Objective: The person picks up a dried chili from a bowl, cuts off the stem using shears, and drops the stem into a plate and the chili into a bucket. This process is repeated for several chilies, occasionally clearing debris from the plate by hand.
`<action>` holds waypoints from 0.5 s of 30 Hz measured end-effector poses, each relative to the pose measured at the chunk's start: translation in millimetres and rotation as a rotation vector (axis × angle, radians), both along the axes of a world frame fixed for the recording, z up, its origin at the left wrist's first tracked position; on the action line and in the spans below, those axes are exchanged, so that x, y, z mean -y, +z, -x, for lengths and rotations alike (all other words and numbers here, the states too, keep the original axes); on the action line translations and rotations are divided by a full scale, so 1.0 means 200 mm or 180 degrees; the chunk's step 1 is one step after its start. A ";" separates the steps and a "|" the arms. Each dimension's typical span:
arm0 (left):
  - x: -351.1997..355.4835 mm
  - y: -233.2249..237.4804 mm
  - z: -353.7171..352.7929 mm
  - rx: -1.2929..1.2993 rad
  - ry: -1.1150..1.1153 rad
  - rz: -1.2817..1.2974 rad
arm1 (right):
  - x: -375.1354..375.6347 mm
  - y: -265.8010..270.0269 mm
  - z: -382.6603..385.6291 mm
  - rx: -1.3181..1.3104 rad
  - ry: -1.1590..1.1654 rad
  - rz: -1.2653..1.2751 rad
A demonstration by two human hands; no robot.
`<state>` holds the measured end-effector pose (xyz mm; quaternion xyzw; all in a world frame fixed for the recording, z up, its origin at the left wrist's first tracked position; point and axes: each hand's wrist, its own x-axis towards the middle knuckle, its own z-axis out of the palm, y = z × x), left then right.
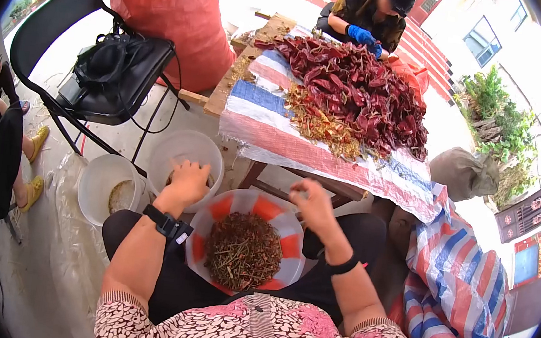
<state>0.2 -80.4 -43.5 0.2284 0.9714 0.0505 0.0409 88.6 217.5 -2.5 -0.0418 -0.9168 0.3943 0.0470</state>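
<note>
Bowl [223, 207], red-and-white rim, sits on the seated person's lap, filled w/ dry stalks and dark bits [242, 252].

L hand [186, 183] hovers just past the bowl's far-left rim, over a white bucket [185, 135] that stands right beside the bowl. Back of the hand faces up and the fingers curl down toward the bucket mouth. Tips are hidden, so can't tell if they pinch anything. Black watch [163, 220] on that wrist, level w/ the bowl's left edge.

R hand [311, 205] is raised just off the bowl's far-right rim, not touching it. Fingers are bent inward and bunched close. Can't tell whether something small sits between them. Black band [341, 265] on that wrist, right of the bowl.

A second white bucket [95, 170] stands left of the bowl, pale stuff inside.

Beyond the bowl is a table under a striped tarp [268, 129], piled w/ dried red chilies [357, 92], plus a yellowish heap of scraps [318, 124] on the side nearer the bowl.

Far across from the bowl a co-worker's blue-gloved hand [362, 35] rests at the pile's edge.

Well left of and beyond the bowl are a black folding chair [49, 20] w/ a black bag [107, 63] on its seat and a big red sack [175, 7].
</note>
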 end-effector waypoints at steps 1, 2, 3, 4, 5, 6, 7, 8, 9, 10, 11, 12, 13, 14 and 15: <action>-0.01 -0.01 0.01 0.0218 -0.0107 -0.0010 | -0.05 0.06 0.08 -0.0383 -0.0084 -0.0192; -0.02 -0.02 0.02 0.0438 -0.0214 -0.0023 | -0.12 0.14 0.17 -0.0764 -0.0166 -0.0386; -0.03 -0.03 0.03 0.0663 -0.0326 -0.0035 | -0.23 0.14 0.31 -0.1020 -0.0289 -0.0557; -0.04 -0.04 0.03 0.0823 -0.0366 0.0101 | -0.33 0.14 0.45 -0.1275 -0.0412 -0.0730; -0.06 -0.05 0.04 0.0980 -0.0403 0.0235 | -0.38 0.20 0.55 -0.1212 -0.0596 -0.0454; -0.07 -0.05 0.04 0.1135 -0.0438 0.0367 | -0.43 0.26 0.65 -0.1149 -0.0776 -0.0178; -0.08 -0.04 0.04 0.1294 -0.0480 0.0315 | -0.49 0.28 0.75 -0.1166 -0.0912 -0.0155; -0.09 -0.03 0.04 0.1449 -0.0518 0.0264 | -0.55 0.29 0.84 -0.1187 -0.1044 -0.0128; -0.09 -0.03 0.05 0.1605 -0.0554 0.0213 | -0.57 0.31 0.92 -0.1032 -0.1298 0.0428; -0.09 -0.04 0.05 0.1640 -0.0604 0.0165 | -0.59 0.31 0.99 -0.0859 -0.1549 0.0987; -0.09 -0.06 0.06 0.1675 -0.0654 0.0121 | -0.67 0.25 1.09 -0.1069 -0.1538 0.1106; -0.09 -0.07 0.07 0.1706 -0.0701 0.0075 | -0.75 0.21 1.17 -0.0926 -0.1615 0.0958; -0.09 -0.07 0.08 0.1672 -0.0753 0.0043 | -0.81 0.17 1.24 -0.0784 -0.1691 0.0807; -0.09 -0.08 0.08 0.1641 -0.0806 0.0011 | -0.84 0.15 1.29 -0.0640 -0.1765 0.0654; -0.08 -0.07 0.08 0.1613 -0.0857 -0.0020 | -0.84 0.12 1.31 -0.0671 -0.1807 0.0983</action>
